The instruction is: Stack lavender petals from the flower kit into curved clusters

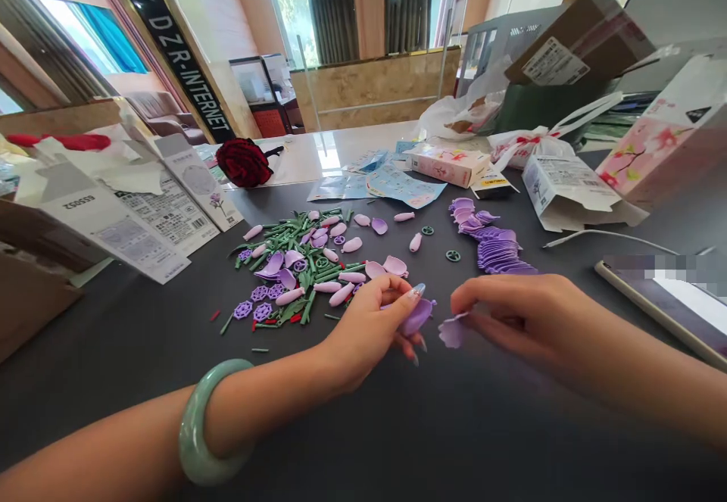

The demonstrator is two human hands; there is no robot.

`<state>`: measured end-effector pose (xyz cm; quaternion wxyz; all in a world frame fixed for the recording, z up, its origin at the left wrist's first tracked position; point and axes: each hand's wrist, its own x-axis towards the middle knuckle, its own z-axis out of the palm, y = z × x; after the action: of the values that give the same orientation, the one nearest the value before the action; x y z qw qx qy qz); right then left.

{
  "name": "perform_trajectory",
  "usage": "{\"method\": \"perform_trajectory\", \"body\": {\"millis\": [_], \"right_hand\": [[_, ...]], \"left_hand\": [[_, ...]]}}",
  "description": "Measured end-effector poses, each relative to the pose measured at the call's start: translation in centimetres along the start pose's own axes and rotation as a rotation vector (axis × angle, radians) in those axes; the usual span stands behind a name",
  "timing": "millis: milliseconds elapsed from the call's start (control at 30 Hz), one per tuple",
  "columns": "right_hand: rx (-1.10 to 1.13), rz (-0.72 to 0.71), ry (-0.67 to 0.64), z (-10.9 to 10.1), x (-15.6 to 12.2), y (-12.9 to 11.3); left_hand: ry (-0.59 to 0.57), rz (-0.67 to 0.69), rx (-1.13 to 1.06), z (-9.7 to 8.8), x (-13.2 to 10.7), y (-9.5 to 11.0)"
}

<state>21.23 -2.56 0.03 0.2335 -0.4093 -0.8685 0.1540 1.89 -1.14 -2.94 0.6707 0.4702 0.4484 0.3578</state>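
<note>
My left hand (379,320) pinches a purple plastic petal (419,316) between thumb and fingers above the dark table (352,441). Close by on the right, my right hand (505,313) grips a paler lilac petal (453,331) with a wavy edge; a small gap parts the two petals. Behind my right hand runs a row of overlapping purple petals (500,251). Beyond my left hand lies a loose heap of green stem pieces (278,241), pink bud-shaped parts (341,294), purple rings (243,310) and more petals.
Opened white boxes (130,214) stand at the left, near a dark red rose (244,163). Blue printed sheets (403,184) and a pink flowered box (446,163) lie farther back. A tablet-like device (670,297), a white cable (613,237) and a cardboard box (579,40) are on the right.
</note>
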Motion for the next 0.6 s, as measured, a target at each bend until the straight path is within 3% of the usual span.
{"method": "perform_trajectory", "body": {"millis": [133,333,467,600], "right_hand": [[-0.02,-0.057,0.083,0.1,-0.4,0.8],[-0.028,-0.039,-0.02,1.1,-0.6,1.9],[0.002,0.019,-0.068,2.0,-0.5,1.9],[-0.025,0.019,0.016,1.4,-0.3,2.1]], "left_hand": [[-0.082,-0.042,-0.027,0.6,0.3,0.2],[-0.213,-0.082,-0.205,1.5,-0.1,-0.6],[-0.188,-0.135,-0.302,1.6,-0.2,-1.4],[-0.172,-0.215,-0.349,1.2,-0.4,-1.6]]}}
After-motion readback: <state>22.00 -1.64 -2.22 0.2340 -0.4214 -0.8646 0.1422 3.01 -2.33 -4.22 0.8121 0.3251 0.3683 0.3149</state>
